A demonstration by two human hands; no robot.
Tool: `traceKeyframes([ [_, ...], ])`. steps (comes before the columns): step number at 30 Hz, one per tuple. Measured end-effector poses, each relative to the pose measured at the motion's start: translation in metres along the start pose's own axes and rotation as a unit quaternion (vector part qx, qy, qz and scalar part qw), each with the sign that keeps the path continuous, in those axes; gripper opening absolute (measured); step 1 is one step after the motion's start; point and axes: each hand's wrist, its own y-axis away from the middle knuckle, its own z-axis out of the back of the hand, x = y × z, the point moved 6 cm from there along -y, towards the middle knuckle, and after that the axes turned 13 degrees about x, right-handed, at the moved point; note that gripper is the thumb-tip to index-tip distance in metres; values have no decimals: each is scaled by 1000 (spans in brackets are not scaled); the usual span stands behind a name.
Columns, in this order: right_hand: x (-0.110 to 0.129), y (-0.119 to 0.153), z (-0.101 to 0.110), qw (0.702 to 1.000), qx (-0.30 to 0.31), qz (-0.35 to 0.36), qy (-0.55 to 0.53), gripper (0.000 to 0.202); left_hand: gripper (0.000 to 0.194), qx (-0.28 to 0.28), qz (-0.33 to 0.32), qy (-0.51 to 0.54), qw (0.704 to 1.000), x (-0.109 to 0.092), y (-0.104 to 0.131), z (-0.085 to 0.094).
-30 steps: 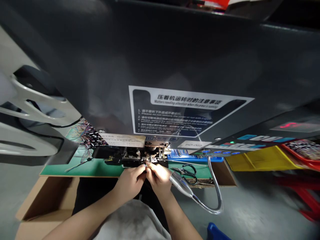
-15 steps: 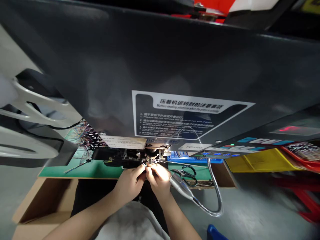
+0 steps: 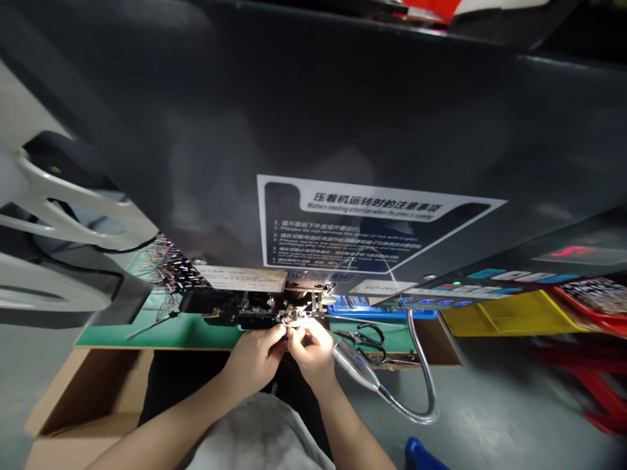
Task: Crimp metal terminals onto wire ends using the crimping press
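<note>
My left hand point(image 3: 257, 359) and my right hand point(image 3: 313, 349) meet fingertip to fingertip at the front of a dark crimping press point(image 3: 313, 111). Both are closed in a pinch, just below the press's small metal tooling point(image 3: 295, 312). A tiny thin piece shows at the left fingertips, too small to name; what the right fingers hold is hidden. Beside the right hand, the metal head of a gooseneck lamp point(image 3: 355, 365) lights the fingers. Black-handled cutters point(image 3: 367, 343) lie on the green work surface point(image 3: 206, 336) to the right.
Bundled thin wires point(image 3: 171, 271) lie at the left behind a pale machine arm point(image 3: 63, 222). A blue tray point(image 3: 382, 312) sits behind the cutters. Farther right are a yellow bin point(image 3: 509, 314) and a red tray point(image 3: 597, 320). An open cardboard box point(image 3: 83, 391) stands below the table edge.
The right hand's fingers have shifted slightly and curl a little differently against the left fingertips. The left hand stays in nearly the same place.
</note>
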Motion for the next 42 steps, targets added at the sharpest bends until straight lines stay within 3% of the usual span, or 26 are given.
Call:
traceKeyframes([
  [18,-3,3,0,998,-38,40,-2,10,17,-13,-5,-3,1000,-8,0,7],
  [28,-8,5,-1,1000,-28,5,-10,2,18,-6,3,-7,1000,-5,1,8],
  [35,-3,3,1,999,14,-23,-19,11,16,-2,10,-17,1000,-3,0,5],
  [42,-5,4,0,999,-19,-36,-25,5,15,7,12,-19,1000,-2,2,3],
])
